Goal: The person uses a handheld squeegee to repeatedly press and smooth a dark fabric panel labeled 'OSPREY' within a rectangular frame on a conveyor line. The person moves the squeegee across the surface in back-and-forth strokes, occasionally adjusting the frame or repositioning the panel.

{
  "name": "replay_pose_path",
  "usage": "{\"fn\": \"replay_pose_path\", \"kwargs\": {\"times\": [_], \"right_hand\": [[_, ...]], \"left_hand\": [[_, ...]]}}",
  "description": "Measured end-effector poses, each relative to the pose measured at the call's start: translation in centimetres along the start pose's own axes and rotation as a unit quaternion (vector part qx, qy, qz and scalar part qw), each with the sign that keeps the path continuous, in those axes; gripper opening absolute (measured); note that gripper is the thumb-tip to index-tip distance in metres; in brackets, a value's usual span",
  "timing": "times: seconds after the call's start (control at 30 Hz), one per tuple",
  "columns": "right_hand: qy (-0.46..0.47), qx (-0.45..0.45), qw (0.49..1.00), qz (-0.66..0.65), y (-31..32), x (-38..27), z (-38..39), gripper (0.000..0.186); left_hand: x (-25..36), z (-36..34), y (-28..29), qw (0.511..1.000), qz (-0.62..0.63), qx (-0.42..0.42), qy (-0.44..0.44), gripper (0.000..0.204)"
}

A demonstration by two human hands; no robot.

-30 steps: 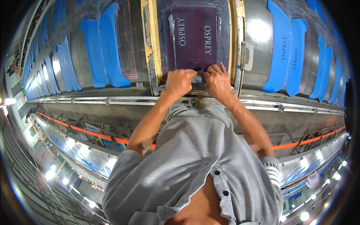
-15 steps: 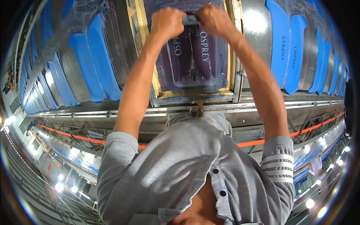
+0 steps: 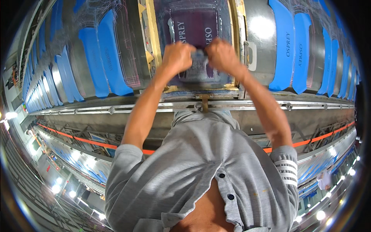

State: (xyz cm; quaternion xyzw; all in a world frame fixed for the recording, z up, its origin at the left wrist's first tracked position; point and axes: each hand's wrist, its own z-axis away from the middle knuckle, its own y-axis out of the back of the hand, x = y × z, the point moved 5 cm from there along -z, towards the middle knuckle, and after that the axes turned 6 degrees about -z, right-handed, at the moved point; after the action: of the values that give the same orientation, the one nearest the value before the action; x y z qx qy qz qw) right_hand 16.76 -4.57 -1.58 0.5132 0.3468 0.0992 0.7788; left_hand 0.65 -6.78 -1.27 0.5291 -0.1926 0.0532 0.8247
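My left hand (image 3: 177, 56) and my right hand (image 3: 223, 56) are both closed, side by side, on a squeegee (image 3: 199, 58). Most of the squeegee is hidden by my fists; only its dark middle part shows between them. It stands on the purple mesh (image 3: 195, 19) of a printing screen, toward the near end. Pale lettering shows through the mesh beyond my hands. Around the mesh runs the screen's frame (image 3: 153, 33), with worn yellow tape along its edges. My right hand is slightly blurred.
Blue cut fabric pieces (image 3: 101, 58) with dark lettering lie in pairs along the long metal table, and more blue pieces (image 3: 284, 46) lie to the right. A white handle-shaped piece (image 3: 252, 56) sits beside the frame. A metal rail (image 3: 154, 106) edges the table's near side.
Both hands have drawn the squeegee toward my body, from the far part of the mesh to its near end. More lettering now shows beyond them.
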Motion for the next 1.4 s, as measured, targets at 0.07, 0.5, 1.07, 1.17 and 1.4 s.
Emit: {"fn": "replay_pose_path", "kwargs": {"times": [0.07, 0.5, 1.07, 1.17, 1.4], "right_hand": [[-0.002, 0.030, 0.999, 0.017, 3.3, 2.8, -4.7, 0.013], [0.054, 0.074, 0.995, -0.050, 2.2, -1.0, 2.9, 0.024], [-0.381, 0.308, 0.849, -0.200, -3.1, 19.7, 5.6, 0.044], [-0.322, 0.395, 0.826, -0.243, -3.5, 21.0, 7.3, 0.044], [-0.318, 0.402, 0.765, -0.390, 1.6, 21.6, 11.3, 0.035]], "left_hand": [[-0.6, -5.2, 3.7, 0.997, -0.052, 0.046, -0.015, 0.030], [2.5, 2.0, 0.0, 0.998, -0.023, 0.061, -0.008, 0.035], [3.7, 6.2, -9.2, 0.995, 0.009, 0.092, -0.026, 0.042], [5.5, 7.3, -10.6, 0.993, 0.022, 0.111, -0.038, 0.043], [8.3, 7.1, -10.0, 0.979, 0.056, 0.185, -0.066, 0.050]]}}
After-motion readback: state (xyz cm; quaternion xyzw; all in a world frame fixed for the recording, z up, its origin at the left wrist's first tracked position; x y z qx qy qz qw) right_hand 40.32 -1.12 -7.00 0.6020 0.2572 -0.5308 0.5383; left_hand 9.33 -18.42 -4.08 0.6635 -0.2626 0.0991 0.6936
